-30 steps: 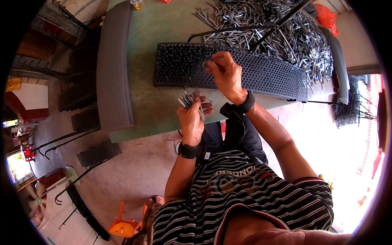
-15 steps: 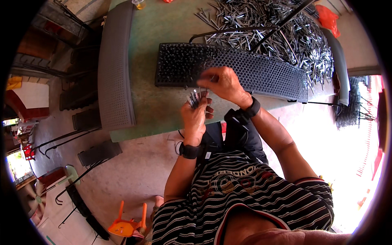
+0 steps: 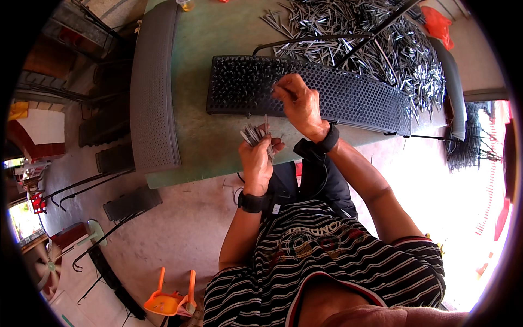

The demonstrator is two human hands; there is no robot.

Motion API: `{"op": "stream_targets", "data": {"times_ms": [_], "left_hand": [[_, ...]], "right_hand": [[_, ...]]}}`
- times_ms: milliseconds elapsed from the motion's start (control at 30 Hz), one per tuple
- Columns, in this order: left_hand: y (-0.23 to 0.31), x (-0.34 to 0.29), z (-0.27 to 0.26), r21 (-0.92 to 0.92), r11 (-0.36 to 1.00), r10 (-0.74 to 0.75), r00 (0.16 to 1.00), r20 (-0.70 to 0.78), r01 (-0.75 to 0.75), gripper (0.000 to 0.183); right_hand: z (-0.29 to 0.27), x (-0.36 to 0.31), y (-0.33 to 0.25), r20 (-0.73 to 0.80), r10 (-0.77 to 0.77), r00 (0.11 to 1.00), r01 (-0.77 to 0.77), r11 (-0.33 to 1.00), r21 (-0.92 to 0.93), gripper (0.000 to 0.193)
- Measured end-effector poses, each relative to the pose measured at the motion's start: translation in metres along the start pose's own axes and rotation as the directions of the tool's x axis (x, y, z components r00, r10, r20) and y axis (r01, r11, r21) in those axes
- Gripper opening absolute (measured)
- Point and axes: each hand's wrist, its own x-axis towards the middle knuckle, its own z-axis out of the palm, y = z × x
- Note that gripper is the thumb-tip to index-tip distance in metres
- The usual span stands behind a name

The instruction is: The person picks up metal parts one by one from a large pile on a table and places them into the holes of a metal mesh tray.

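A long black panel (image 3: 348, 98) pierced with rows of round holes lies across the table. Its left part is filled with upright dark rods; the holes toward the right look bare. My left hand (image 3: 257, 163), just in front of the panel's near edge, is closed round a bunch of thin metal rods (image 3: 252, 134) that fan out above the fingers. Over the boundary between the filled and bare holes is my right hand (image 3: 302, 106), its fingers pinched together. Whatever sits between those fingertips is too small to make out.
A big heap of loose metal rods (image 3: 403, 60) covers the table's far right. A black bent bar (image 3: 310, 41) rises behind the panel. Stacked grey perforated sheets (image 3: 155, 92) line the left of the green tabletop (image 3: 193, 147). An orange stool (image 3: 166, 302) stands on the floor.
My right hand has moved up and away from the rods in my left hand, onto the panel's holes. The left hand stays nearly in place, its bunch of rods tilted a little differently.
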Motion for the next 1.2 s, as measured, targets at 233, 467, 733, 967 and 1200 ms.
{"op": "stream_targets", "data": {"times_ms": [233, 467, 733, 967, 1200], "left_hand": [[0.008, -0.004, 0.001, 0.098, 0.995, 0.02, 0.999, -0.045, -0.015, 0.018], [0.01, -0.007, 0.011, 0.12, 0.993, -0.002, 1.0, 0.02, 0.0, 0.02], [0.004, -0.002, 0.003, -0.004, 1.0, -0.002, 1.0, -0.03, 0.002, 0.021], [0.007, 0.0, -0.005, -0.006, 1.0, 0.017, 0.999, -0.034, -0.018, 0.022], [0.014, -0.004, -0.001, 0.009, 1.0, 0.031, 0.997, -0.068, -0.03, 0.02]], "right_hand": [[0.001, 0.006, 0.009, 0.129, -0.429, 0.894, 0.445, 0.822, -0.356, 0.009], [-0.014, -0.008, -0.001, 0.384, 0.213, 0.898, -0.179, 0.976, -0.122, 0.012], [-0.004, -0.002, -0.014, -0.044, 0.17, 0.984, -0.155, 0.958, 0.241, 0.007], [0.01, -0.007, -0.001, -0.007, 0.01, 1.0, -0.01, 1.0, 0.024, 0.004], [0.004, -0.004, 0.005, 0.085, -0.337, 0.938, 0.345, 0.873, -0.345, 0.006]]}}
